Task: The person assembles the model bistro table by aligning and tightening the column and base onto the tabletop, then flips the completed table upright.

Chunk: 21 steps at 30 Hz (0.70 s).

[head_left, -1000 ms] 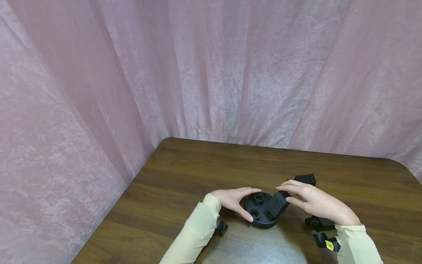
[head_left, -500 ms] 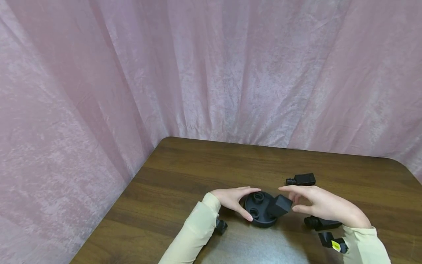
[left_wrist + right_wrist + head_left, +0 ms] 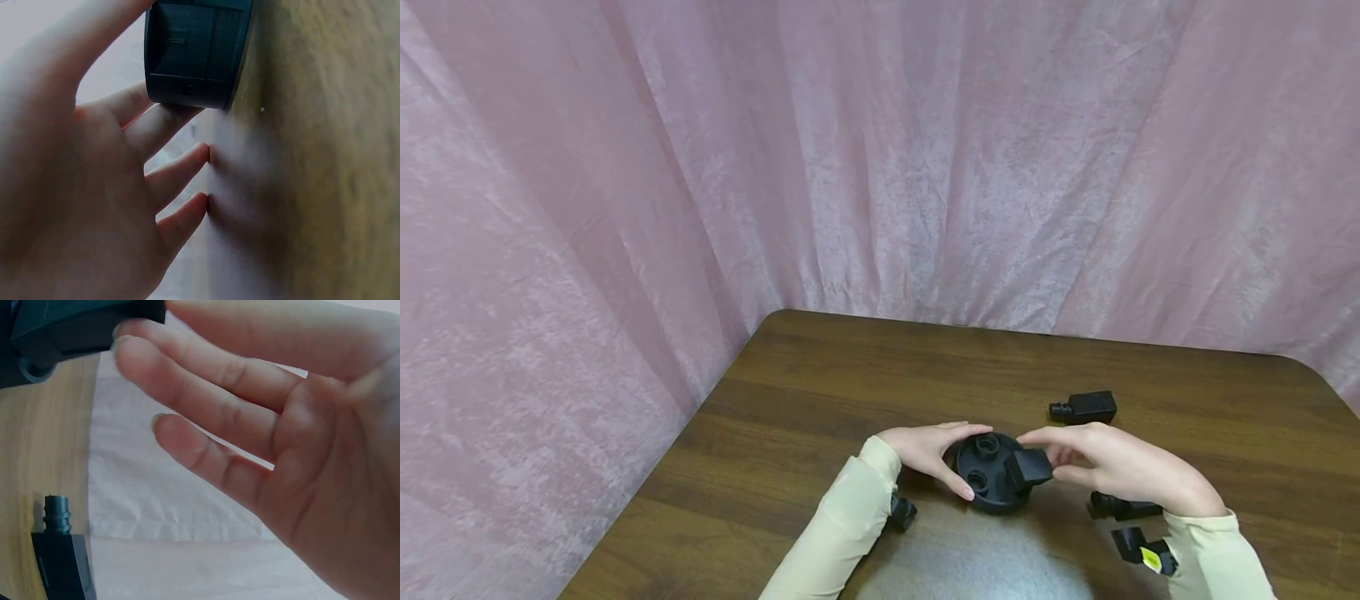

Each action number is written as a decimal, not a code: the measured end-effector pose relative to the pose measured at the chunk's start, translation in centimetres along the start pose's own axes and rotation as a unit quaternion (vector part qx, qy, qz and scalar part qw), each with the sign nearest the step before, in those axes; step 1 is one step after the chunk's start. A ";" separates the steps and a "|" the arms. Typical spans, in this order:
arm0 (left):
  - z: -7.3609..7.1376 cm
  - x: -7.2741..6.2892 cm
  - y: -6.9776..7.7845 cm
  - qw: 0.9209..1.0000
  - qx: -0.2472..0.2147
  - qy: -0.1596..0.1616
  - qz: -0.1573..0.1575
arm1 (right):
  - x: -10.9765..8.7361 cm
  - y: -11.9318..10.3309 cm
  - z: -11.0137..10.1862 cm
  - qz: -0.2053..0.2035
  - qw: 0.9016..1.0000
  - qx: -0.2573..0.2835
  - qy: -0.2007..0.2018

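Note:
In the head view my left hand [image 3: 928, 452] holds a round black base [image 3: 996, 502] on the table, thumb at its near side and index finger at its far side. Two round threaded sockets show on the base's top. The left wrist view shows the side wall of the base [image 3: 187, 59] between thumb and fingers, the other fingertips down at the table. On the base's right part stands a tilted black rectangular block [image 3: 1032, 467]. My right hand [image 3: 1123, 467] pinches this block from the right; in the right wrist view, thumb and fingertips meet at the block's end [image 3: 81, 328].
Beyond my right hand lies a similar black block with a ribbed neck [image 3: 1092, 407]. Another black piece [image 3: 1123, 506] lies near my right wrist, partly hidden by it. The brown wooden table [image 3: 850, 367] ends at a pink curtain [image 3: 880, 167].
My right hand drew back to the right from the block, then came in again to pinch it. The block has turned on the base. My left hand has stayed put.

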<state>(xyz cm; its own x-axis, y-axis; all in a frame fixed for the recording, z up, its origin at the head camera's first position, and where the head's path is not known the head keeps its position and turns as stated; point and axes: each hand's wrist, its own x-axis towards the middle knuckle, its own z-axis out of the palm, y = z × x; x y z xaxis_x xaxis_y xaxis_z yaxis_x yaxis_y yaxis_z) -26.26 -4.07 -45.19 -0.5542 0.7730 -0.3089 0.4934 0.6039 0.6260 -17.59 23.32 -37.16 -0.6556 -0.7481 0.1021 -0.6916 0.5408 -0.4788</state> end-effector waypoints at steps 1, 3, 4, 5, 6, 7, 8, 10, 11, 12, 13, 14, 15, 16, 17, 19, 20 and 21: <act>0.0 0.0 0.0 1.000 -0.002 0.001 0.000 | 0.1 -0.1 0.1 -0.001 1.000 0.005 0.000; 0.1 0.1 -0.1 1.000 -0.005 0.001 0.000 | 0.2 -0.2 0.2 0.000 1.000 0.017 0.002; 0.1 0.1 -0.1 1.000 -0.005 0.002 -0.001 | 0.2 -0.2 0.3 0.001 1.000 0.019 0.003; 0.1 0.1 -0.1 1.000 -0.006 0.001 -0.002 | 0.3 -0.2 0.5 -0.004 1.000 0.018 0.007; 0.1 0.1 -0.2 1.000 -0.007 0.001 -0.003 | 0.3 -0.2 0.6 -0.012 1.000 0.011 0.013; 0.1 0.1 -0.2 1.000 -0.007 0.001 -0.003 | 0.3 -0.2 0.7 -0.018 1.000 0.000 0.018; 0.1 0.2 -0.2 1.000 -0.007 0.001 -0.003 | 0.3 -0.2 0.8 -0.024 0.999 -0.014 0.027; 0.1 0.2 -0.2 1.000 -0.007 0.001 0.000 | 0.4 -0.2 0.9 -0.036 0.998 -0.042 0.041; 0.1 0.2 -0.2 1.000 -0.007 0.001 0.002 | 0.5 -0.2 1.0 -0.041 0.996 -0.056 0.049; 0.1 0.2 -0.2 1.000 -0.006 0.001 0.005 | 0.6 -0.3 1.1 -0.041 0.995 -0.071 0.058; 0.1 0.2 -0.2 1.000 -0.004 0.001 0.007 | 0.6 -0.3 1.3 -0.040 0.994 -0.080 0.065; 0.1 0.2 -0.2 1.000 -0.003 0.002 0.009 | 0.7 -0.4 1.4 -0.037 0.993 -0.089 0.072; 0.1 0.2 -0.2 1.000 -0.002 0.002 0.011 | 0.9 -0.4 1.5 -0.034 0.992 -0.097 0.077; 0.1 0.2 -0.2 1.000 -0.001 0.002 0.012 | 1.0 -0.5 1.6 -0.031 0.990 -0.106 0.083; 0.1 0.2 -0.2 1.000 -0.001 0.002 0.013 | 1.1 -0.5 1.7 -0.029 0.989 -0.114 0.090; 0.0 0.2 -0.2 1.000 0.001 0.002 0.014 | 1.4 -0.4 1.9 -0.026 0.987 -0.123 0.096; 0.0 0.2 -0.2 1.000 0.001 0.002 0.015 | 1.5 -0.4 1.9 -0.025 0.987 -0.127 0.098; 0.0 0.2 -0.2 1.000 0.001 0.002 0.015 | 1.6 -0.4 2.0 -0.021 0.987 -0.128 0.096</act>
<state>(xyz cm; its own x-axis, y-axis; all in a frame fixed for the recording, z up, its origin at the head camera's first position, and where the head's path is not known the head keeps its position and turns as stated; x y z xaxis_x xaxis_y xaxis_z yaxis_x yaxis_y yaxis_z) -26.44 -4.04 -45.40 -0.5424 0.7895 -0.2872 0.5113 0.5815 0.6328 -17.79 21.14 -38.55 -0.6525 -0.6992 0.2920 -0.7577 0.6081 -0.2370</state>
